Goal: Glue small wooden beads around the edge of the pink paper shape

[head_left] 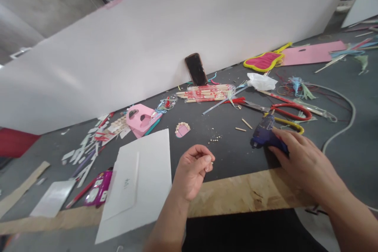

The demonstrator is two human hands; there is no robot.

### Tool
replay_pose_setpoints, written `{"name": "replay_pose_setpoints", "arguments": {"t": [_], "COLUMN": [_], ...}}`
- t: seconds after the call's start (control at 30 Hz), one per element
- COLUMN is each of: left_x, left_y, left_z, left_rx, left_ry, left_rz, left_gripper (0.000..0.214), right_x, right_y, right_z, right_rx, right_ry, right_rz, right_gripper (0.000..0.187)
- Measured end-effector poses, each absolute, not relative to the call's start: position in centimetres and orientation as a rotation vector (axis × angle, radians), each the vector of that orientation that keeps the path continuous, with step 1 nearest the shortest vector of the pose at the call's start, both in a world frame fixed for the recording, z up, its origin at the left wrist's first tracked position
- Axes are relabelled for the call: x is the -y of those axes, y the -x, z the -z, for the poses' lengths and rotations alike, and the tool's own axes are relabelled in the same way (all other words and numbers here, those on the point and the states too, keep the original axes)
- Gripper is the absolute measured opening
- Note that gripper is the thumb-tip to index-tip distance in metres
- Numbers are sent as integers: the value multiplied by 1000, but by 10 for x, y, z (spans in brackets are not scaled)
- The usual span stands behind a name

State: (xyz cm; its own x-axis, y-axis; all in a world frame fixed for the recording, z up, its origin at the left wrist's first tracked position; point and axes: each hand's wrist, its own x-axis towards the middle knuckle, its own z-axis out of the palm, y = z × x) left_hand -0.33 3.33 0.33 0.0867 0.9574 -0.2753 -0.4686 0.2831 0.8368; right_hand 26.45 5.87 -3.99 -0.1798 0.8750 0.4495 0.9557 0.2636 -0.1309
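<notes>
Head view: left hand (192,170) pinches a tiny pale bit (212,163); right hand (304,158), part-curled, grips a blue glue gun (264,132) extending leftward. Pale-edged pink piece (183,130) (roughly arch-shaped) lies beyond left hand, nearer of the 2.

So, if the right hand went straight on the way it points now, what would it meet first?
The blue glue gun, which it touches; beyond that, probably a short stick, though depth is unclear.
</notes>
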Motion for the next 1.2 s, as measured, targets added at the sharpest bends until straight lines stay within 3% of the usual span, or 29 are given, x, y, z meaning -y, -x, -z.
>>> {"name": "replay_pose_setpoints", "arguments": {"t": [0.27,0.4,0.6,0.87,1.0,1.2], "left_x": [-31,-31,-31,-32,-31,-31], "left_y": [7,8,8,6,5,6], "left_z": [1,1,-1,3,1,1], "left_rx": [-1015,-1032,-1032,-1003,-970,-983], "left_ry": [-640,-607,-580,-552,-572,-565], "left_rz": [-1234,-1280,-1261,-1289,-1293,-1303], "left_gripper": [17,16,16,13,12,26], "right_x": [-53,-42,-25,4,9,0], "right_y": [-260,-250,-233,-201,-198,-204], "right_z": [21,5,5,9,19,28], "right_rx": [1809,1343,932,949,935,1325], "right_ry": [1762,1694,1266,1096,1059,972], "right_rz": [-6,-462,-1224,-1471,-1526,-1536], "right_gripper": [37,48,30,28,37,35]}}
